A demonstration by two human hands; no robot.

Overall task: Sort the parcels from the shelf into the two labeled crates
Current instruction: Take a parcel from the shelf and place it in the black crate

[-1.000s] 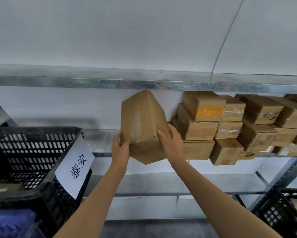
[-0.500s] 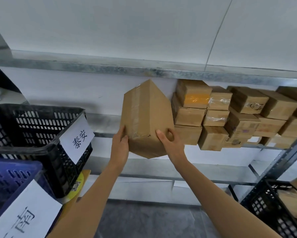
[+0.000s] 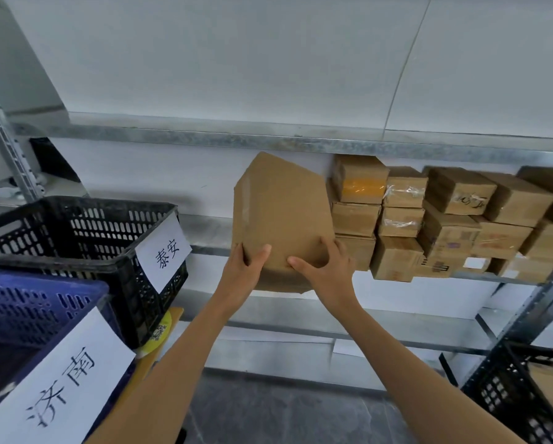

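A large brown cardboard parcel (image 3: 281,213) is held up in front of the metal shelf (image 3: 211,233), tilted with its broad top face toward me. My left hand (image 3: 244,274) grips its lower left corner, and my right hand (image 3: 324,270) grips its lower right edge, thumb on top. Several smaller taped parcels (image 3: 428,219) are stacked on the shelf just to the right. At the left stands a black crate (image 3: 76,238) with a white paper label (image 3: 163,251), and nearer me a blue crate (image 3: 35,312) with a larger label (image 3: 57,386).
A zinc-grey upper shelf board (image 3: 268,142) runs above the parcel. Another black crate (image 3: 518,392) with cardboard in it sits low at the right, beside a slanted shelf post (image 3: 531,302). A yellow disc (image 3: 159,331) lies beneath the black crate. Grey floor lies below.
Both hands have turned the parcel so its wide face tips toward me and brought it slightly lower. My view has dropped and swung left, bringing the blue crate and its label into sight.
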